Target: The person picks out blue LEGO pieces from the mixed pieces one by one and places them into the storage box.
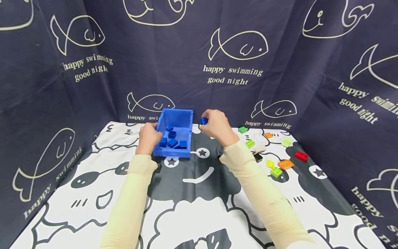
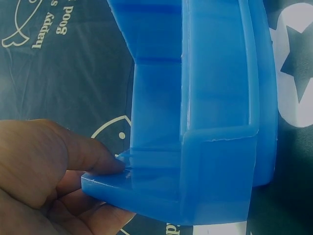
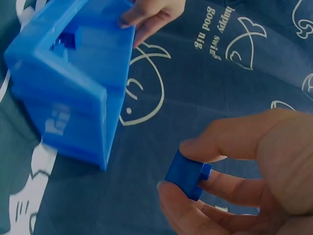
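Note:
My left hand [image 1: 148, 137] grips the left wall of a blue plastic bin [image 1: 190, 140], thumb on the inside and fingers outside, as the left wrist view shows. Several blue toy bricks [image 1: 172, 142] lie on the bin's floor. To the right of the bin, my right hand [image 1: 217, 126] pinches one blue toy brick [image 3: 186, 175] between thumb and fingertips. That brick is held apart from the bin, with a stud side facing the palm in the right wrist view.
Loose toy bricks lie on the right of the table: a green brick [image 1: 243, 129], a white brick [image 1: 259, 148], a black brick [image 1: 257, 157], an orange brick [image 1: 285, 164], a red brick [image 1: 301, 156] and several lime ones. A dark fish-print curtain [image 1: 186, 69] stands behind the patterned tablecloth [image 1: 199, 221].

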Demonstrator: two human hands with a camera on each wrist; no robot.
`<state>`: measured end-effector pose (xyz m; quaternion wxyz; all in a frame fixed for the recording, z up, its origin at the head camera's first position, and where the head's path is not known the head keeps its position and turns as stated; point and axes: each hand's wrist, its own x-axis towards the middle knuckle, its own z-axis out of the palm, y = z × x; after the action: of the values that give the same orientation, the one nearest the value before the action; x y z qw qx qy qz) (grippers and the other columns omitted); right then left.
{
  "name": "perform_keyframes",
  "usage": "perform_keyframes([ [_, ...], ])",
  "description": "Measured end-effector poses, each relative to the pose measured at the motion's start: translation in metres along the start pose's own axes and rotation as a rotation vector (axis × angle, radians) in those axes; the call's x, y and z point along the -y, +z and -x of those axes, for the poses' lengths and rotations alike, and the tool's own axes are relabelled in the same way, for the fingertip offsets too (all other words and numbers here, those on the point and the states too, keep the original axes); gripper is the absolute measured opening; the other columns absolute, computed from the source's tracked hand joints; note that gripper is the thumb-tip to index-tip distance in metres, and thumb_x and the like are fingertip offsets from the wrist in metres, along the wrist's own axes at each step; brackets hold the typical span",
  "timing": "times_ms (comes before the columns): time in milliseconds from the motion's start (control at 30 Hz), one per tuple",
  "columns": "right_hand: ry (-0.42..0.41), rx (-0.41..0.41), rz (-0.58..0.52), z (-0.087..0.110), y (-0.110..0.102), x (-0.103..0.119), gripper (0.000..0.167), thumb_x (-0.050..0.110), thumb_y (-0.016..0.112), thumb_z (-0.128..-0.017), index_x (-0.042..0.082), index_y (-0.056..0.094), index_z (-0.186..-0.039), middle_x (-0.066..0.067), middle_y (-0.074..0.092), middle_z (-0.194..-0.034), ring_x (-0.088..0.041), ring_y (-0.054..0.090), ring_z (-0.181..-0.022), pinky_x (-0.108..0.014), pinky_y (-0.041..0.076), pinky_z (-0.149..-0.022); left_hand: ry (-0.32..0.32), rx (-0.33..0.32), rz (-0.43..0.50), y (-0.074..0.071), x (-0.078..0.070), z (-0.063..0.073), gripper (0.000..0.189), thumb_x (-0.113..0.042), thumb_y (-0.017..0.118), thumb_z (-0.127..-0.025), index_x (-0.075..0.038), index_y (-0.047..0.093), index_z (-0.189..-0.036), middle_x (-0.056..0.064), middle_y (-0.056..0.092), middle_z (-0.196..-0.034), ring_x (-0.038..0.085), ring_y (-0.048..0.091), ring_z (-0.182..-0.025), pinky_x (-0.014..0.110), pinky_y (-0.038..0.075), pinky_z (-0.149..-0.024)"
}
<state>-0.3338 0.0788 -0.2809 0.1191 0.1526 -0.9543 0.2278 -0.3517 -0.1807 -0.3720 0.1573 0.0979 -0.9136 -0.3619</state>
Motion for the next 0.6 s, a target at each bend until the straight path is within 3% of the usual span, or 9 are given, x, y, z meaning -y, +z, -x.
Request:
perform_keyframes([
  [167, -0.021, 0.021, -0.011, -0.009, 0.012, 0.014, 0.037, 0.016, 0.075, -0.085, 0.004, 0.072, -0.119, -0.012, 0.072, -0.116, -0.028, 0.065, -0.102, -0.044, 0.056, -0.092, 0.001, -0.006, 0.008, 0.002, 0.001, 0.000, 0.057, -0.006, 0.062, -0.086, -0.002, 0.060, -0.143, 0.025, 0.065, -0.136, 0.043, 0.064, -0.117, 0.054, 0.052, -0.098],
  [600, -0.044, 0.114, -0.036, -0.028, 0.046, 0.048, 0.040, 0.017, 0.078, -0.085, 0.005, 0.072, -0.122, -0.009, 0.072, -0.121, -0.025, 0.066, -0.108, -0.042, 0.055, -0.096, 0.002, -0.001, 0.004, 0.002, 0.000, 0.000, 0.057, -0.007, 0.061, -0.087, -0.001, 0.059, -0.144, 0.025, 0.064, -0.137, 0.044, 0.063, -0.120, 0.054, 0.051, -0.099],
])
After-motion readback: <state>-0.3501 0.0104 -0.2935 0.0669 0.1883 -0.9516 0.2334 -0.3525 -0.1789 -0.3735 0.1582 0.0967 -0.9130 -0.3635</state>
